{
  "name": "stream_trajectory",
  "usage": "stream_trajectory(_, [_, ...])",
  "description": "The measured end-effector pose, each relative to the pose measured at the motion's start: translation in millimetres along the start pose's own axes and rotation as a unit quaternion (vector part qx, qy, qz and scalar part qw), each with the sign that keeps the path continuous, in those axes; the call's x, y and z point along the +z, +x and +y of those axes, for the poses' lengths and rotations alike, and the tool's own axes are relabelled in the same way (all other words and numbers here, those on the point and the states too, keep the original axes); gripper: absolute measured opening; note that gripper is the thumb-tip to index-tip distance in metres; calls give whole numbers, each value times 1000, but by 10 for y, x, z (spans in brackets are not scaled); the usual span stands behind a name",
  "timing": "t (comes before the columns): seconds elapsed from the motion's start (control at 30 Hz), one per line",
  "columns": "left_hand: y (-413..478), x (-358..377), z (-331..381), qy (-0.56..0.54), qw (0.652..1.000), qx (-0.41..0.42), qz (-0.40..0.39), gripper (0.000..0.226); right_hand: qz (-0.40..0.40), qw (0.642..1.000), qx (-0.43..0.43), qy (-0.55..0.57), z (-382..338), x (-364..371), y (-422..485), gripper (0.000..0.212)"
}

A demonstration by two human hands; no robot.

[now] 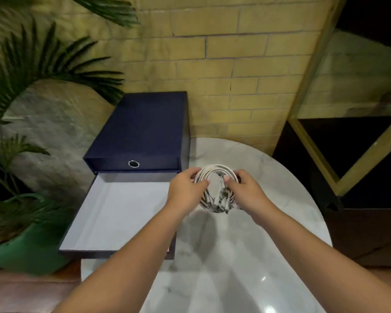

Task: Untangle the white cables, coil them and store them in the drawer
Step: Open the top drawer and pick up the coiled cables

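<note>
A coil of white cables (215,171) hangs above the white marble table (235,256), its loose plug ends bunched at the bottom. My left hand (186,188) grips the coil's left side. My right hand (246,190) grips its right side. To the left stands a dark blue drawer box (145,125). Its lower drawer (113,213) is pulled out and shows a pale bare bottom. The coil is just right of the drawer's far right corner.
A potted palm in a green pot (20,251) stands left of the box. A yellow brick wall (224,64) rises behind the table. A dark cabinet with a yellow frame (348,168) sits to the right of the table.
</note>
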State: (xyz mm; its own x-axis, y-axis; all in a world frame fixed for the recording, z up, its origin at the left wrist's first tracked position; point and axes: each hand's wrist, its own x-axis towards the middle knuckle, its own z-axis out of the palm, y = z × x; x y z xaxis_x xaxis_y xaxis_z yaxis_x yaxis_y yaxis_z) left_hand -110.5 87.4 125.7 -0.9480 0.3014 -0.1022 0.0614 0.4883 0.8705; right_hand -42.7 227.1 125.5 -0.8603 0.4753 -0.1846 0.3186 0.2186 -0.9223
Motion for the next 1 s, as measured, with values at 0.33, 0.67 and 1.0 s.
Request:
stream_trajectory(0.33, [23, -1276, -447, 16, 999, -33, 14, 26, -166, 986, 1, -12, -626, 911, -37, 16])
stream_trajectory(0.67, [-97, -1457, -1158, 70, 995, -69, -20, 34, -216, 900, -95, -367, -517, 1438, -99, 31])
stream_trajectory(1.0, [-188, -1281, -1283, 110, 991, -60, -48, 23, -185, 736, -221, -613, -420, 1455, -171, 35])
